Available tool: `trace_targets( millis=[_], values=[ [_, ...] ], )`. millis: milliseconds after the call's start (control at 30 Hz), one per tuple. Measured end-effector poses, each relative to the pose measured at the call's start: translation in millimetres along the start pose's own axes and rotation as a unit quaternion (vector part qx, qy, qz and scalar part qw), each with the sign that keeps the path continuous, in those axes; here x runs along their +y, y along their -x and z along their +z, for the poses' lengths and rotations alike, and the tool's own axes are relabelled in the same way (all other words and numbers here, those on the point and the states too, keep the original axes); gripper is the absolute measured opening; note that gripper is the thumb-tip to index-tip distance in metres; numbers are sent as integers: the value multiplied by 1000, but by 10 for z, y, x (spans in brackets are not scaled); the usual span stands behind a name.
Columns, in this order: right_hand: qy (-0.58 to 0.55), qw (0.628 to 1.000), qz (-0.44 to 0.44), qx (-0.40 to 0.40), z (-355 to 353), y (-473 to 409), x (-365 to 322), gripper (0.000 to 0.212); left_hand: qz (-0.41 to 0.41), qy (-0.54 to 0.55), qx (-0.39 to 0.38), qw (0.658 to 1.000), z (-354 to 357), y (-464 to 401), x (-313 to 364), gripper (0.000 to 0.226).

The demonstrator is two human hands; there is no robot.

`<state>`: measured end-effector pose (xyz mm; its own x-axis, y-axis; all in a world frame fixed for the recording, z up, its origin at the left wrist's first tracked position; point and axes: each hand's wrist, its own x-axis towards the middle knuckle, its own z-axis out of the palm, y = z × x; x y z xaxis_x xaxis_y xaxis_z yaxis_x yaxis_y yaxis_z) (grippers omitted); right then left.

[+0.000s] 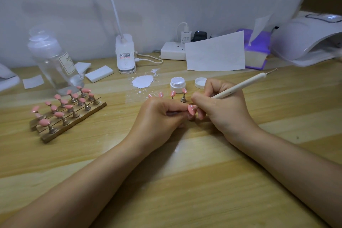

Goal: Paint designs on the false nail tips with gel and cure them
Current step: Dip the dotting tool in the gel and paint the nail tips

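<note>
Wooden surface (185, 181) underneath, both forearms resting across it. Curing lamp (305, 40), white and domed, far off to the right beyond the right hand (222, 109). Clear bottle (53, 61) well off to the left beyond the left hand (157, 116). Wooden rack (74, 118) of pink nail tips on stands, left of the left hand and apart from it. Left hand curled shut, pinching a pink nail tip (191, 109) with white dots between thumb and fingers. Right hand closed around a white dotting pen (240, 86), held like a pencil, its working end down at the pinched tip, its far metal end pointing up and right. White gel jar (177, 84), open, just beyond both hands, with its lid (200, 82) beside it near the right hand. Row of dotted nail tips (173, 94) on small stands between the jar and the hands. Smear of white gel (143, 81) on the surface beyond the left hand.
</note>
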<state>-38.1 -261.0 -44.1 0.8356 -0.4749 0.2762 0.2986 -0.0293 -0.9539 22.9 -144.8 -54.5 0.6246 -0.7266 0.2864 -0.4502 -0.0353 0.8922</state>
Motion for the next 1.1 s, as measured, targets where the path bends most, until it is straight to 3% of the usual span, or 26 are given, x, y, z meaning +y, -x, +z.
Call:
trace_targets(
  millis=[1100],
  values=[
    [8,1000,-4,-3,-10,1,-3,41,19,-33,9,999,9,-2,33,23]
  ],
)
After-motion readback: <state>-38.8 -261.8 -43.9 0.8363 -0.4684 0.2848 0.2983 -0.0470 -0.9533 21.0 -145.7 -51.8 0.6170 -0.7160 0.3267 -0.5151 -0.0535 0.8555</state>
